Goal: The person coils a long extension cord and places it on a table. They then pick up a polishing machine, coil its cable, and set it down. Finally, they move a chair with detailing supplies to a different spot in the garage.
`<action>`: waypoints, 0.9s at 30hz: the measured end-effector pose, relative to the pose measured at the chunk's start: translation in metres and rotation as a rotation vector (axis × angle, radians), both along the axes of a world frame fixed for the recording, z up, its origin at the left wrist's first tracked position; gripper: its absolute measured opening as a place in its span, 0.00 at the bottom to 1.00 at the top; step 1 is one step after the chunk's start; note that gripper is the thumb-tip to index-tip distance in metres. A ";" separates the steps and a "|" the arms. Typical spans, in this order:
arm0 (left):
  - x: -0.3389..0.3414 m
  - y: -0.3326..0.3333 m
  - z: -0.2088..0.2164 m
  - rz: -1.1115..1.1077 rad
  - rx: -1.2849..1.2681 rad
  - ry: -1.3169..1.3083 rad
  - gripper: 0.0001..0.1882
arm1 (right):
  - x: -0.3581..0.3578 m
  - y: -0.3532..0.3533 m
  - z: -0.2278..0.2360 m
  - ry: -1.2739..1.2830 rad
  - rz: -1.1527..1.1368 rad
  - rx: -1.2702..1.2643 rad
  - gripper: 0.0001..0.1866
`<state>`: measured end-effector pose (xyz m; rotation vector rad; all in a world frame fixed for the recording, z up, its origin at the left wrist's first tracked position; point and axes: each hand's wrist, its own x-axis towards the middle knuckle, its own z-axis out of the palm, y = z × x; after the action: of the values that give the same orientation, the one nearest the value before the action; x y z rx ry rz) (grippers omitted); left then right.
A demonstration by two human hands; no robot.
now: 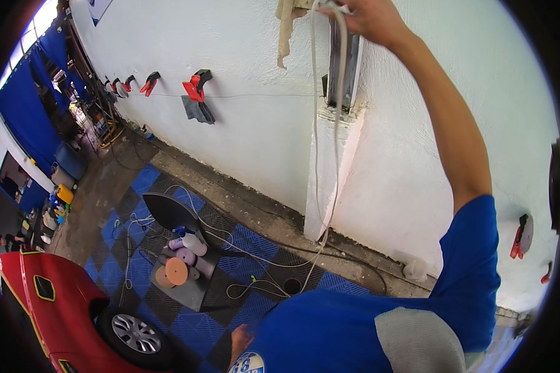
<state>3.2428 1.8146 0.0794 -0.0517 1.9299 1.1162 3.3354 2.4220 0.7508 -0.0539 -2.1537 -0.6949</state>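
Observation:
Raised high against the wall, my right hand (373, 22) is closed at the top of a white cable (341, 68). Its fingers are partly cut off by the upper edge, so the exact grip is unclear. Two strands of the cable hang down past a narrow dark recess (348, 68) in the wall. Beside the hand hangs a beige cloth (286, 28). My left hand (239, 340) is low beside my blue shirt, which hides part of it; its fingers are not clear. No held thing shows there.
A small grey stand (193, 292) carries polishing pads (176, 271) and a spray bottle (194, 244). Cable loops (255, 287) lie on the blue and black floor tiles. A red car (56, 298) stands at the lower left. Red and black clamps (196, 87) hang along the white wall.

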 end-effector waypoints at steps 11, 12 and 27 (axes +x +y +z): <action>-0.052 0.139 0.202 -0.145 1.099 -0.137 0.29 | -0.041 -0.257 -0.308 -0.328 0.648 -0.439 0.14; -0.038 0.143 0.216 -0.150 1.261 -0.314 0.30 | -0.043 -0.280 -0.328 -0.379 0.651 -0.519 0.16; 0.007 -0.083 0.391 0.350 1.569 0.362 0.22 | 0.009 -0.401 -0.525 -1.398 0.795 -1.436 0.21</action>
<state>3.2497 1.7314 0.4703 0.7159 0.8242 2.6918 3.3444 2.0209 0.2258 0.6541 -2.9982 1.8268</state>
